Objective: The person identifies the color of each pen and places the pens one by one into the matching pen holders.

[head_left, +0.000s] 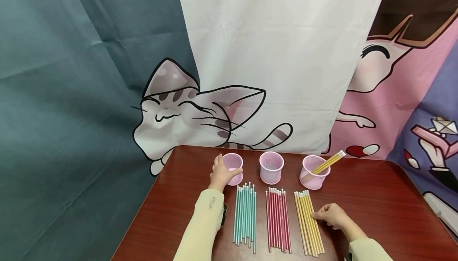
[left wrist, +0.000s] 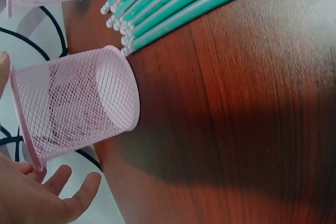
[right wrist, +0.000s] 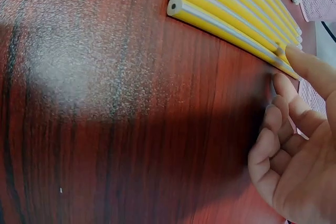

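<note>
At the left pink mesh pencil cup (head_left: 233, 160), my left hand (head_left: 221, 172) holds the rim, thumb toward the near side and fingers on the outer left. In the left wrist view the cup (left wrist: 79, 98) stands on the table, with the fingers (left wrist: 84, 192) spread at its rim. My right hand (head_left: 333, 216) is at the right edge of a row of yellow pencils (head_left: 308, 223). Its thumb and index finger pinch the outermost yellow pencil (right wrist: 226, 32), which lies flat; the other fingers are curled.
Teal pencils (head_left: 245, 215) and red pencils (head_left: 277, 219) lie in rows left of the yellow ones. Behind them are a middle pink cup (head_left: 270, 176) and a right pink cup (head_left: 313, 181) with a few yellow pencils leaning in it. A printed curtain (head_left: 286, 54) hangs behind the brown table (head_left: 386, 205).
</note>
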### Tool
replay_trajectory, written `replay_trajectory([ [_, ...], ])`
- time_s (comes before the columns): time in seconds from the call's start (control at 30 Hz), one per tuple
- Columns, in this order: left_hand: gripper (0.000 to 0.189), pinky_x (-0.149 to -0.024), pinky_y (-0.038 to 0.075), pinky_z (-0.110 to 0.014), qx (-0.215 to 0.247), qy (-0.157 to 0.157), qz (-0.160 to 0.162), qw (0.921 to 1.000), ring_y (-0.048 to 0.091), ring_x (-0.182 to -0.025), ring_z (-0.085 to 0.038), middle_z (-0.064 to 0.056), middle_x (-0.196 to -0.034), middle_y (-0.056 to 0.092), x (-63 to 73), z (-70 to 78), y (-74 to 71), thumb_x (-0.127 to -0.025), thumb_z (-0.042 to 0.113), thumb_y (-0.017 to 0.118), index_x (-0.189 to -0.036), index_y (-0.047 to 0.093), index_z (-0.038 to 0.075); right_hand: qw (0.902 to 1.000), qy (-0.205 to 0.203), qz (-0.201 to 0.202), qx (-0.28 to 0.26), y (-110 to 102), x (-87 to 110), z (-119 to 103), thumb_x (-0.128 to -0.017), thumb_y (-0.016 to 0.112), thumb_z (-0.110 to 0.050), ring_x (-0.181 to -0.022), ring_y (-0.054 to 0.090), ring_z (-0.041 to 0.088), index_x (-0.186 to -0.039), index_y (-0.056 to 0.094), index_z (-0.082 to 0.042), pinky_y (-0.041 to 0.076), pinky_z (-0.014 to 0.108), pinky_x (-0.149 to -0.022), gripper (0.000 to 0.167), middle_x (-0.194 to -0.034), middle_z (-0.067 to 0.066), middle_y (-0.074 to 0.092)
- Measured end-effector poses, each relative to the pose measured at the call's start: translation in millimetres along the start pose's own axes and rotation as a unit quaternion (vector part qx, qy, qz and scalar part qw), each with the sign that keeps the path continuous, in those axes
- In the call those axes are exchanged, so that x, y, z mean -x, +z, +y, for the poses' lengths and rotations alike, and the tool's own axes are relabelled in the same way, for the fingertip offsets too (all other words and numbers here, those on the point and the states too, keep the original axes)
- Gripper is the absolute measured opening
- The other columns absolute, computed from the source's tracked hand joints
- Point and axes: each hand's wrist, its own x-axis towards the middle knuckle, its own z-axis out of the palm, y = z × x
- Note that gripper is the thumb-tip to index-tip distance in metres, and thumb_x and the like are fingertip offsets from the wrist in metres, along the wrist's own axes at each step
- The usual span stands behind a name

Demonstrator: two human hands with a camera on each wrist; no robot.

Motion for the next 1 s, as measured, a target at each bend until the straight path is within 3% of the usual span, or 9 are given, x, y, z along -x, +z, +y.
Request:
replay_trajectory([
  [0.2,0.109,-0.088,0.038,-0.059,0.005,-0.019,0.007,0.9998,0.039,-0.121,-0.038,-0.015,-0.143,0.029,2.4,2.9,8.5,-0.065,0.048,0.080,-0.146,0.021,0.004,0.9998,0.000,0.012,0.018,3.1,-1.3,0.2,-0.074,0.074,-0.025,-0.045,0.040,0.009,-0.064,0.057,-0.009,0.038,0.024,-0.040,0.025,-0.054,-0.002,0.042],
  [0.63,0.104,-0.096,0.034,-0.055,0.138,-0.067,0.020,0.9880,0.033,-0.120,-0.047,-0.028,-0.135,0.029,4.0,10.9,13.9,-0.064,0.024,0.085,-0.144,0.021,0.006,0.9996,0.030,0.000,0.002,2.6,-5.9,1.7,-0.076,0.070,-0.021,-0.051,0.045,0.015,-0.059,0.055,-0.006,0.042,0.030,-0.044,0.027,-0.057,0.002,0.048],
  [1.0,0.102,-0.098,0.030,-0.056,0.186,-0.091,0.014,0.9782,0.029,-0.123,-0.048,-0.024,-0.140,0.023,3.3,9.9,18.4,-0.068,0.021,0.082,-0.146,0.017,0.011,0.9951,-0.010,0.043,0.088,9.3,-7.2,-1.4,-0.070,0.068,-0.025,-0.048,0.042,0.015,-0.055,0.049,-0.011,0.040,0.029,-0.042,0.028,-0.054,0.001,0.042],
])
